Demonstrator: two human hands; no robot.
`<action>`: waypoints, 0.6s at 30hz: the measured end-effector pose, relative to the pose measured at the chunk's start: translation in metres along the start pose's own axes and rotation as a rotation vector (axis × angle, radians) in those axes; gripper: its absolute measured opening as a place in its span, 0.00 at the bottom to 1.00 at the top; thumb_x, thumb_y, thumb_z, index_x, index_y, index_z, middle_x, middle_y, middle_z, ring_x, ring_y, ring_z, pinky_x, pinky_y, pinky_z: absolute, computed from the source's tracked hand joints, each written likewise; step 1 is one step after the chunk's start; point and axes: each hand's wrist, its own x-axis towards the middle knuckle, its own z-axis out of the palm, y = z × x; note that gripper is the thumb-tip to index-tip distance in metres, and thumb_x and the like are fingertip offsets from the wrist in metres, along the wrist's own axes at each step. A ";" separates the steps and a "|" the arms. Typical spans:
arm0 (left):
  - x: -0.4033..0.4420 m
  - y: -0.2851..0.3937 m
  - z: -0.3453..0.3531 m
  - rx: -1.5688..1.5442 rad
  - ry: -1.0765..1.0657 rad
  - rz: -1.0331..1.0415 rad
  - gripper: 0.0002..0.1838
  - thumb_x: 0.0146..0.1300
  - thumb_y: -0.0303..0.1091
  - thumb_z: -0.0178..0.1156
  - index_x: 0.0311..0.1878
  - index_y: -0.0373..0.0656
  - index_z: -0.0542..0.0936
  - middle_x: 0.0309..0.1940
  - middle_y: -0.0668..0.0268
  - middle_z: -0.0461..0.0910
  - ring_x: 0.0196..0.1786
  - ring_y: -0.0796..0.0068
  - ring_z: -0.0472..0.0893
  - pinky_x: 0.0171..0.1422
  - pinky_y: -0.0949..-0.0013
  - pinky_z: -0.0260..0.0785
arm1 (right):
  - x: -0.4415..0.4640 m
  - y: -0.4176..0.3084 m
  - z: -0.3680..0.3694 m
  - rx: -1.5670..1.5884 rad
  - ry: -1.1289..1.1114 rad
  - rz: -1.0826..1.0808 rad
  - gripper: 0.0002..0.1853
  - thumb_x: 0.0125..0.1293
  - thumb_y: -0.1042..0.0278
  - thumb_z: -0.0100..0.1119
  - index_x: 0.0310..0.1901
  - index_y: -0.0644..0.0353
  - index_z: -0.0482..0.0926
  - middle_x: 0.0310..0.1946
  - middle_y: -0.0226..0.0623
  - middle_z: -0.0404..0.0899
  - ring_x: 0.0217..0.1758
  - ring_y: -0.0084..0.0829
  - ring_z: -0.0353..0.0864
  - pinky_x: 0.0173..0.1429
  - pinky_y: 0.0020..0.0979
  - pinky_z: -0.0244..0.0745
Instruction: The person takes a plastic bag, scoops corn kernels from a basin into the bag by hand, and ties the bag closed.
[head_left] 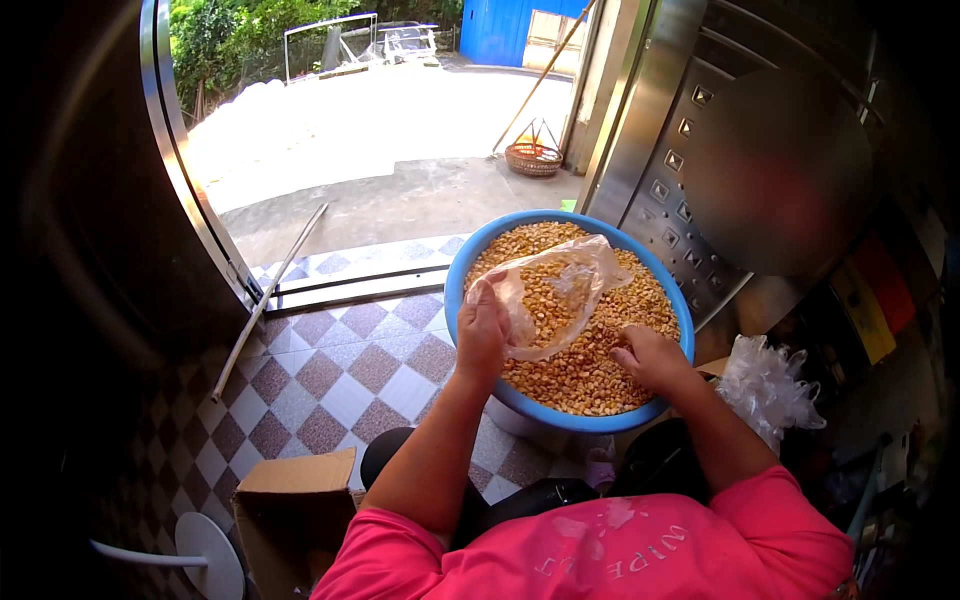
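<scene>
A blue basin (683, 300), heaped with yellow corn kernels (590, 388), sits in front of me. My left hand (483, 335) grips the rim of a clear plastic bag (602, 262) at the basin's left side. The bag's mouth is spread over the kernels, and corn shows through and inside it. Low over the corn at the right side, my right hand (655, 360) has its fingers curled in against the kernels. Whatever lies within those fingers is hidden.
A bunch of clear plastic bags (768, 392) lies right of the basin. At lower left are an open cardboard box (295, 475) and a white round base (210, 560). A pale pole (270, 300) leans by the doorway. Outside stands a wicker basket (534, 160).
</scene>
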 end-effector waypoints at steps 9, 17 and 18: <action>0.002 -0.002 -0.002 0.009 -0.023 -0.002 0.21 0.73 0.46 0.37 0.53 0.38 0.70 0.14 0.77 0.57 0.15 0.86 0.57 0.19 0.78 0.55 | -0.001 -0.016 0.030 -0.156 0.024 -0.015 0.17 0.64 0.52 0.49 0.40 0.59 0.70 0.34 0.48 0.77 0.39 0.49 0.78 0.42 0.45 0.72; 0.001 0.000 -0.002 0.035 -0.048 0.014 0.21 0.73 0.45 0.37 0.54 0.38 0.69 0.13 0.76 0.57 0.14 0.86 0.57 0.19 0.78 0.57 | 0.004 0.001 0.029 0.279 0.120 0.009 0.12 0.65 0.59 0.51 0.31 0.60 0.72 0.23 0.44 0.76 0.27 0.44 0.77 0.31 0.39 0.70; 0.001 -0.001 -0.002 0.034 -0.046 0.013 0.21 0.73 0.45 0.37 0.54 0.38 0.69 0.13 0.76 0.57 0.14 0.86 0.57 0.19 0.78 0.57 | 0.007 0.005 0.029 0.278 0.118 0.009 0.12 0.65 0.59 0.51 0.31 0.60 0.72 0.23 0.44 0.76 0.27 0.44 0.77 0.31 0.39 0.70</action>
